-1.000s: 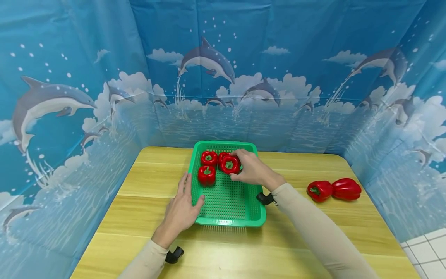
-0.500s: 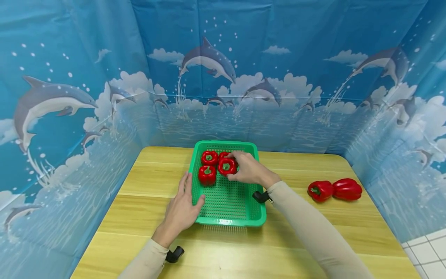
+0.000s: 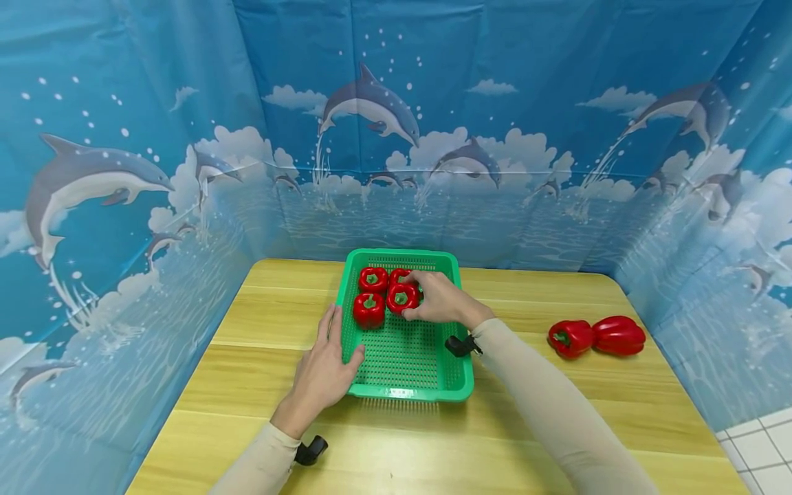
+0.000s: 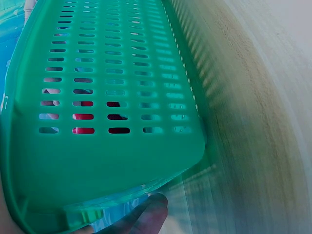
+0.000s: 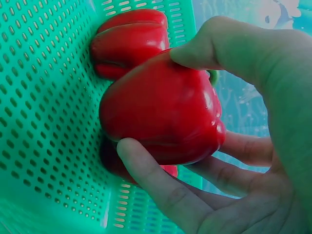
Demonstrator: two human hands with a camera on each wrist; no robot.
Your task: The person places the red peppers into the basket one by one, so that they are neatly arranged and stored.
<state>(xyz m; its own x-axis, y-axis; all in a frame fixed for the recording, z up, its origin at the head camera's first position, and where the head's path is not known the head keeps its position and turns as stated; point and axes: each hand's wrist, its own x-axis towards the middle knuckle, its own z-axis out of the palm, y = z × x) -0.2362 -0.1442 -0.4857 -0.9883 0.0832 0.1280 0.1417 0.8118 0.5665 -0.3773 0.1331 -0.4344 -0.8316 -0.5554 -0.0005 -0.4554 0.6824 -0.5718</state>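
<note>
My right hand (image 3: 441, 299) grips a red bell pepper (image 3: 394, 307), stem up, inside a green slotted basket (image 3: 460, 395). Thumb and spread fingers curve round the pepper's sides in the right wrist view. Right behind it stands another bell pepper (image 3: 396, 276), partly covered by my fingers. Two more, a rear pepper (image 3: 366, 287) and a front pepper (image 3: 369, 318), stand in a column along the basket's left side. My left hand (image 3: 323, 375) lies at the basket's left rim, its fingers stretched along the outside and the thumb over the edge.
Two red bell peppers, one upturned sideways (image 3: 574, 340) and one lying lengthwise (image 3: 619, 337), sit on the wooden table (image 3: 532, 426) to the right. A dolphin-printed curtain (image 3: 396, 213) closes off the back and sides.
My right hand has shifted the bell pepper slightly left and toward me, so it sits beside the front-left pepper. The left hand keeps its place on the basket.
</note>
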